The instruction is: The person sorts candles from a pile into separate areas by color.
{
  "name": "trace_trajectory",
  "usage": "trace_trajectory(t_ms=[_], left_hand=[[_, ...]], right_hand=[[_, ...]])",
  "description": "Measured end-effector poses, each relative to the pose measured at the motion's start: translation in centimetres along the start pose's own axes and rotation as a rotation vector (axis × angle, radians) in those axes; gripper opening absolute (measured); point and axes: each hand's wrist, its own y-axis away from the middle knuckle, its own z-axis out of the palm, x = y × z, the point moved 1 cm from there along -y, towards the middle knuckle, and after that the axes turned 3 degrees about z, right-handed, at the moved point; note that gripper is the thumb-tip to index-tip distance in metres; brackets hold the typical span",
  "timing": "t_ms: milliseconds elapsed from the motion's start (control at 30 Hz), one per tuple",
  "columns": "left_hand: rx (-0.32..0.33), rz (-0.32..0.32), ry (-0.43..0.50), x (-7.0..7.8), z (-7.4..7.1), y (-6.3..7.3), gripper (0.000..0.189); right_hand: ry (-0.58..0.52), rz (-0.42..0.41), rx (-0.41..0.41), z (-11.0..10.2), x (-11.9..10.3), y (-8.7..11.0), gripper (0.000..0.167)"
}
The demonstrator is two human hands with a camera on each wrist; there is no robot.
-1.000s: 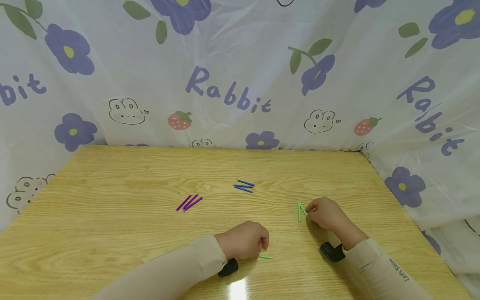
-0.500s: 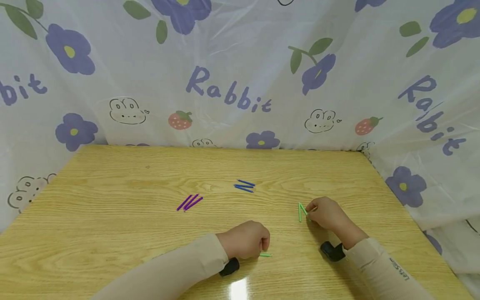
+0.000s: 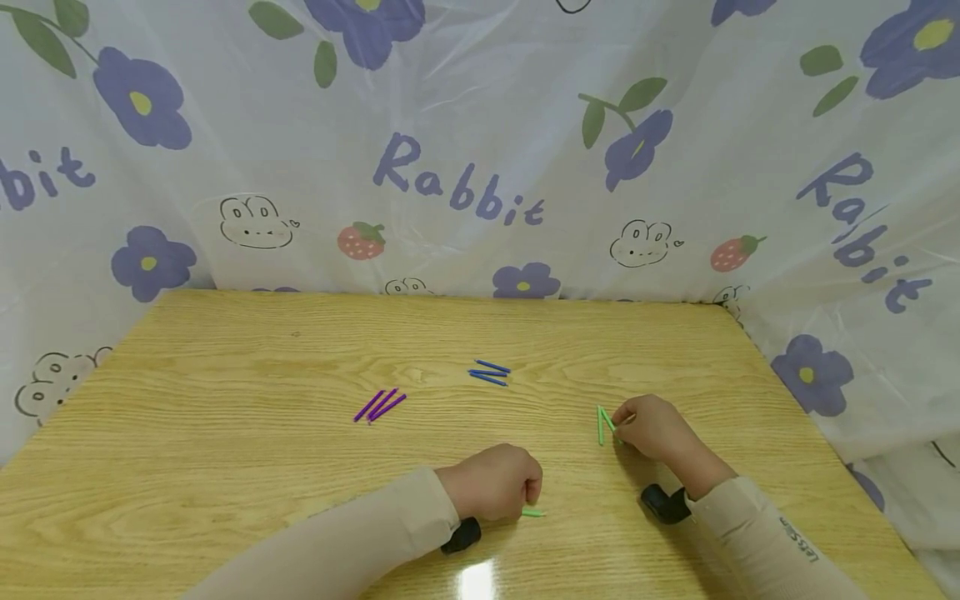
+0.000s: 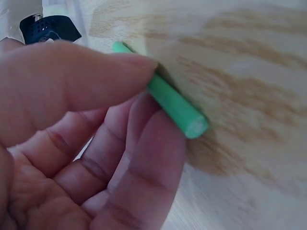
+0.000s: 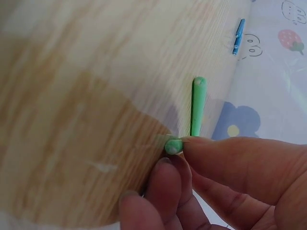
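Note:
Near the front middle of the table, my left hand [image 3: 495,482] pinches a thin green stick [image 4: 175,108] between thumb and fingers. One narrow end of it sticks out beyond the fingers in the head view. To the right, my right hand [image 3: 654,429] pinches another thin green stick [image 5: 173,146] by its near end, close to the tabletop. A further green stick [image 3: 600,427] lies just left of that one, not held. The far ends of these two come together in a narrow V.
Several thin sticks lie farther back on the wooden table [image 3: 225,358]: purple sticks [image 3: 386,406] left of the middle and blue sticks [image 3: 489,373] near the centre. A patterned curtain [image 3: 465,100] hangs behind the table's back edge.
Both hands stay almost still and keep their pinch. My left hand has shifted very slightly right with its green stick. The purple and blue sticks lie as before.

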Motion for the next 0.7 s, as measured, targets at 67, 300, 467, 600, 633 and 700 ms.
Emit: trace_trajectory(t_ms=[67, 300, 467, 600, 633, 700], left_hand=[[0.004, 0.006, -0.008, -0.01, 0.08, -0.01, 0.028], [-0.003, -0.020, -0.037, 0.15, 0.27, -0.07, 0.030], [-0.011, -0.017, -0.031, 0.23, 0.30, -0.23, 0.028], [-0.023, -0.013, -0.009, 0.26, 0.24, -0.23, 0.027], [-0.024, -0.003, -0.006, 0.25, 0.21, -0.22, 0.027], [-0.018, 0.019, -0.003, 0.16, 0.17, -0.22, 0.026]], right_hand=[[0.001, 0.000, 0.000, 0.01, 0.02, 0.00, 0.020], [0.011, 0.000, 0.001, 0.01, 0.03, -0.01, 0.020], [0.012, -0.003, 0.003, -0.03, 0.02, 0.04, 0.020], [0.017, -0.008, 0.005, -0.04, -0.02, 0.06, 0.020], [0.017, -0.010, 0.006, -0.04, -0.04, 0.08, 0.020], [0.017, -0.009, 0.005, -0.07, -0.10, 0.13, 0.020]])
